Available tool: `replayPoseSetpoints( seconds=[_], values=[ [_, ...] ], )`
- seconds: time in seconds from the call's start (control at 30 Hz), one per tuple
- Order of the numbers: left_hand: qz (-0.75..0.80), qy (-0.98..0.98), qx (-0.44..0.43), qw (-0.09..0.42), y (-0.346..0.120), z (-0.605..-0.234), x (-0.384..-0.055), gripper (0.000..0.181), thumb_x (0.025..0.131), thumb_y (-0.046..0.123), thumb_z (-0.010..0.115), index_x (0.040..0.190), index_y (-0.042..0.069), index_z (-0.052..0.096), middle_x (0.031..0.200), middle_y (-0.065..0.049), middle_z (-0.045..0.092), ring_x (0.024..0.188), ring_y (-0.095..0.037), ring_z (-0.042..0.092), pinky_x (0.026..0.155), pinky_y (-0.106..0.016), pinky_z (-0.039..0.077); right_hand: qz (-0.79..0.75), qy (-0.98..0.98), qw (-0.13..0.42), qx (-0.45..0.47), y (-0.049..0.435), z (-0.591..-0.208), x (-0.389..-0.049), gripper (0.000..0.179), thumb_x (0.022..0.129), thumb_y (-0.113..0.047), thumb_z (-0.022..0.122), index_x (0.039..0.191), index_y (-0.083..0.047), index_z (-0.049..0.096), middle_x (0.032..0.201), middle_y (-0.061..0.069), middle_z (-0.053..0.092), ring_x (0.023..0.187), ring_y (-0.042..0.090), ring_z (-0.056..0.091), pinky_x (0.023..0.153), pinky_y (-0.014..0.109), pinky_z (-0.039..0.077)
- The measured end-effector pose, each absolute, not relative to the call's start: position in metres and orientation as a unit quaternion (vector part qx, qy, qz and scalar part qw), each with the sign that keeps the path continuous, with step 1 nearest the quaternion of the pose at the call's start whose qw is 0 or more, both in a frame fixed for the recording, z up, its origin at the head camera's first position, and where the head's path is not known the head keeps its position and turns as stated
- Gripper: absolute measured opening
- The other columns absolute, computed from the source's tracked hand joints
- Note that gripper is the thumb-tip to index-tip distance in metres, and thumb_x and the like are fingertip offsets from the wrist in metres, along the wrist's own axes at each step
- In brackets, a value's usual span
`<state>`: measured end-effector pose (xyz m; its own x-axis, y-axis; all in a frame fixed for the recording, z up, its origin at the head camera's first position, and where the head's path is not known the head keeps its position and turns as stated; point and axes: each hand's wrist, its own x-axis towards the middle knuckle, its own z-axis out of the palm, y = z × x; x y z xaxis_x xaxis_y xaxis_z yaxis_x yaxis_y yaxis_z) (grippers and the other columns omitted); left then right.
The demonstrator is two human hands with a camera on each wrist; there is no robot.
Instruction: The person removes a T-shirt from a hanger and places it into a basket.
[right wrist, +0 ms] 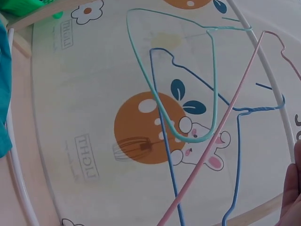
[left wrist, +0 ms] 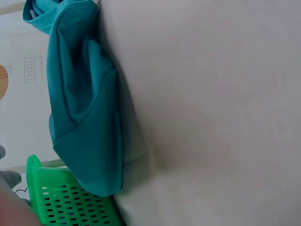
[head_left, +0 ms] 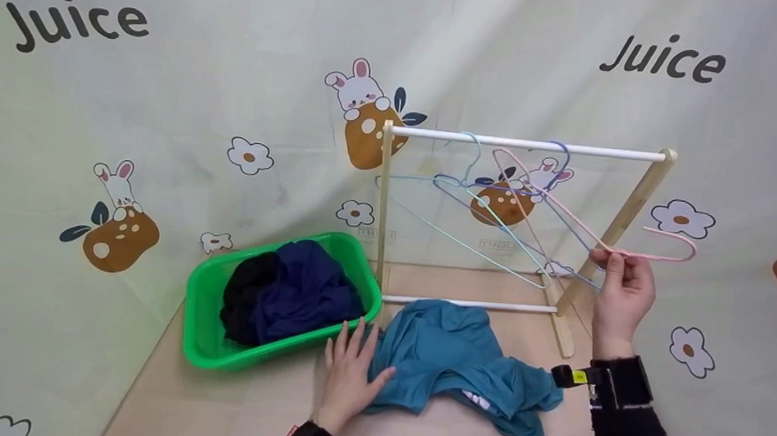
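My right hand pinches a pink wire hanger just below its hook, with thumb and fingertips. The hanger is turned sideways, its hook pointing right and its body slanting up to the left, in front of the rack. Fingers spread, my left hand lies at the left edge of a crumpled teal garment; whether it presses on the cloth I cannot tell. A small white print shows on the garment. In the left wrist view the same teal garment lies in folds, and little of the hand shows.
A wooden rack with a white rod stands behind the garment. From it hang a mint hanger and a blue hanger. Left of it, a green basket holds dark blue cloth and black cloth. A patterned sheet hangs behind.
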<state>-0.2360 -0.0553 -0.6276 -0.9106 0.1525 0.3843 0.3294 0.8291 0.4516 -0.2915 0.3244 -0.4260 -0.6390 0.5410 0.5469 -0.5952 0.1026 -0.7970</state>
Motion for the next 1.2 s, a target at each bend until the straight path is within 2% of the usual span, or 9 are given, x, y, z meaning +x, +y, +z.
replayPoseSetpoints(
  seconds=[0.1, 0.23, 0.43, 0.6, 0.7, 0.83, 1.03, 1.2],
  values=[
    [-0.259, -0.944, -0.126, 0.164, -0.056, -0.628, -0.235, 0.078, 0.089, 0.053, 0.067, 0.151, 0.013, 0.043, 0.159, -0.016, 0.029, 0.145, -0.045, 0.016, 0.108, -0.071, 0.013, 0.646, -0.642, 0.414, 0.010, 0.325, -0.427, -0.300, 0.016, 0.100, -0.008, 0.057, 0.106, 0.004, 0.066, 0.092, 0.004, 0.072, 0.090, 0.015, 0.068, 0.091, 0.024, 0.050],
    [-0.259, -0.942, -0.126, 0.174, -0.055, -0.628, -0.233, 0.078, 0.088, 0.053, 0.068, 0.150, 0.012, 0.045, 0.158, -0.017, 0.031, 0.145, -0.045, 0.018, 0.107, -0.071, 0.014, 0.617, -0.674, 0.406, 0.018, 0.320, -0.421, -0.313, 0.016, 0.100, -0.006, 0.057, 0.102, 0.008, 0.065, 0.088, -0.001, 0.072, 0.081, 0.010, 0.068, 0.077, 0.020, 0.052],
    [-0.257, -0.941, -0.123, 0.184, -0.053, -0.626, -0.232, 0.077, 0.087, 0.050, 0.070, 0.149, 0.011, 0.046, 0.157, -0.018, 0.032, 0.144, -0.046, 0.020, 0.108, -0.070, 0.015, 0.554, -0.738, 0.385, 0.030, 0.311, -0.403, -0.330, 0.022, 0.101, -0.013, 0.057, 0.102, 0.008, 0.063, 0.081, -0.008, 0.069, 0.061, 0.007, 0.057, 0.059, 0.018, 0.046],
    [-0.261, -0.941, -0.126, 0.174, -0.052, -0.626, -0.233, 0.078, 0.087, 0.049, 0.070, 0.150, 0.011, 0.044, 0.157, -0.018, 0.031, 0.144, -0.046, 0.018, 0.107, -0.071, 0.016, 0.505, -0.788, 0.350, 0.024, 0.304, -0.384, -0.344, 0.022, 0.102, -0.017, 0.057, 0.104, 0.004, 0.063, 0.084, 0.003, 0.070, 0.061, 0.009, 0.052, 0.058, 0.018, 0.042],
    [-0.260, -0.942, -0.128, 0.171, -0.051, -0.626, -0.233, 0.079, 0.088, 0.052, 0.068, 0.150, 0.011, 0.043, 0.158, -0.018, 0.030, 0.144, -0.046, 0.017, 0.108, -0.071, 0.015, 0.478, -0.821, 0.313, 0.013, 0.300, -0.371, -0.350, 0.027, 0.103, -0.024, 0.054, 0.107, 0.001, 0.064, 0.091, 0.010, 0.071, 0.065, 0.010, 0.053, 0.059, 0.020, 0.041],
    [-0.257, -0.943, -0.130, 0.169, -0.049, -0.625, -0.234, 0.079, 0.089, 0.055, 0.065, 0.151, 0.011, 0.042, 0.158, -0.017, 0.029, 0.145, -0.046, 0.017, 0.108, -0.070, 0.015, 0.447, -0.853, 0.270, 0.002, 0.293, -0.356, -0.357, 0.032, 0.104, -0.031, 0.052, 0.112, -0.002, 0.064, 0.097, 0.012, 0.071, 0.071, 0.016, 0.058, 0.061, 0.020, 0.043],
    [-0.263, -0.939, -0.142, 0.169, -0.041, -0.627, -0.233, 0.080, 0.089, 0.051, 0.068, 0.152, 0.012, 0.040, 0.159, -0.018, 0.027, 0.144, -0.045, 0.018, 0.108, -0.070, 0.015, 0.437, -0.858, 0.268, 0.014, 0.283, -0.346, -0.372, 0.026, 0.104, -0.023, 0.053, 0.110, 0.000, 0.064, 0.096, 0.013, 0.071, 0.071, 0.021, 0.061, 0.060, 0.019, 0.045],
    [-0.251, -0.943, -0.152, 0.160, -0.036, -0.629, -0.233, 0.081, 0.089, 0.054, 0.067, 0.152, 0.012, 0.040, 0.159, -0.018, 0.027, 0.144, -0.046, 0.019, 0.108, -0.069, 0.016, 0.425, -0.867, 0.261, 0.023, 0.277, -0.342, -0.380, 0.025, 0.105, -0.018, 0.051, 0.113, 0.003, 0.063, 0.096, 0.016, 0.071, 0.071, 0.026, 0.062, 0.058, 0.017, 0.043]
  ],
)
